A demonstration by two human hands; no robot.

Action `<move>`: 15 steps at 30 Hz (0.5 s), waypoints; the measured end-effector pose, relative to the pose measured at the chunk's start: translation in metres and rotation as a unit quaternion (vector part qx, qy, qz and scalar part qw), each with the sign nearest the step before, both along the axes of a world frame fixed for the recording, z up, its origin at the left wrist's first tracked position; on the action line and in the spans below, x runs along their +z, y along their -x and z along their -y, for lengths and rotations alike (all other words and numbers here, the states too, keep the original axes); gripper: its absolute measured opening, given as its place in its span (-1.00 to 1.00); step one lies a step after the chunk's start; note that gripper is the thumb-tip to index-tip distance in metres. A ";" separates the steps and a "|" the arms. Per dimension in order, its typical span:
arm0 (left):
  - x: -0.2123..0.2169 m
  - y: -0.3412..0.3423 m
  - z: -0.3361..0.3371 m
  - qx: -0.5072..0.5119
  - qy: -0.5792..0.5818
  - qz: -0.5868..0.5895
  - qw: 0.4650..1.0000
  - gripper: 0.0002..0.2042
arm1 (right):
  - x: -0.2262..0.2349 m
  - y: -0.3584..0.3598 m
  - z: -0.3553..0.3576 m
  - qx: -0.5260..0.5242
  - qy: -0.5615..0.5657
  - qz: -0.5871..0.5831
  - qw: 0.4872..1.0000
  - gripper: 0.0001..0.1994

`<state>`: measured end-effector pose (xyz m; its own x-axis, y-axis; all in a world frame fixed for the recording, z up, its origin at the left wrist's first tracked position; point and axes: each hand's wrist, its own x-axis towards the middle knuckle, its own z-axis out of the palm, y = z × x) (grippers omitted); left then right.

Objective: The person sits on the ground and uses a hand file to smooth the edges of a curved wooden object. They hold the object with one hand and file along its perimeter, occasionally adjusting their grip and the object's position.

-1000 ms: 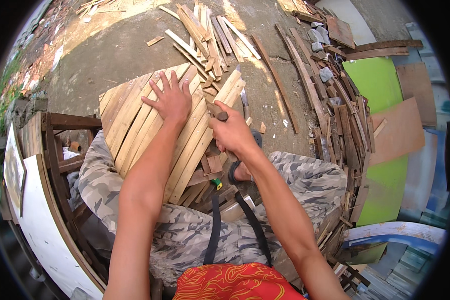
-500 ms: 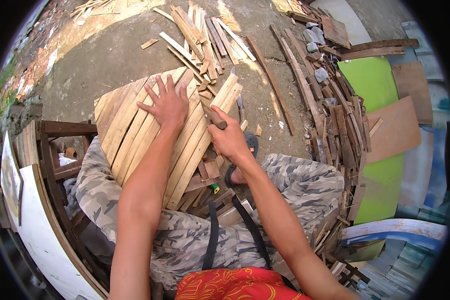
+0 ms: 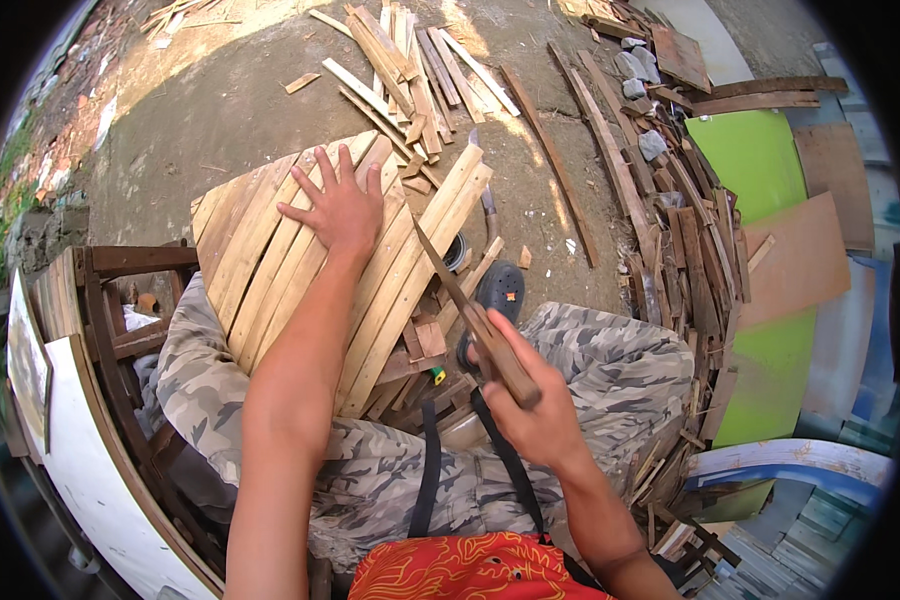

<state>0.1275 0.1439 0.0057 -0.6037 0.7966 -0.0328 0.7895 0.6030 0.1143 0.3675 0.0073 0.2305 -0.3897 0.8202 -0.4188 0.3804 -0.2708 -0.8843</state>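
Note:
A panel of pale wooden slats (image 3: 253, 277) lies tilted across my left thigh. My left hand (image 3: 345, 207) is spread flat on its upper part, fingers apart, pressing the slats. My right hand (image 3: 538, 412) grips the wooden handle of a handsaw (image 3: 456, 291), to the right of the panel and over the gap between my legs. The narrow dark blade points away and to the left, its tip at the slats beside a notch in the panel's far edge. Whether the teeth touch the wood, I cannot tell.
Loose wood strips (image 3: 410, 85) lie on the ground beyond the panel. A curved metal blade with a handle (image 3: 488, 205) rests close by. Scrap wood (image 3: 685, 250) is heaped at the right beside green boards (image 3: 755, 165). A dark wooden frame (image 3: 135, 260) stands at the left.
My right hand has drawn back toward me and slightly right with the handsaw, showing more of the blade. My left hand stays on the panel.

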 end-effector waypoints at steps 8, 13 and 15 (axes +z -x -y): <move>0.008 0.003 0.001 -0.003 -0.011 0.034 0.999 -0.35 | -0.091 0.071 -0.072 0.008 -0.067 0.113 0.991 -0.28; 0.002 0.000 -0.004 -0.005 -0.010 0.029 1.000 -0.34 | -0.017 -0.012 0.051 -0.015 -0.029 0.017 0.999 -0.25; 0.000 -0.002 -0.006 -0.008 -0.030 0.047 0.998 -0.35 | -0.001 -0.038 0.073 -0.024 -0.132 -0.002 0.991 -0.24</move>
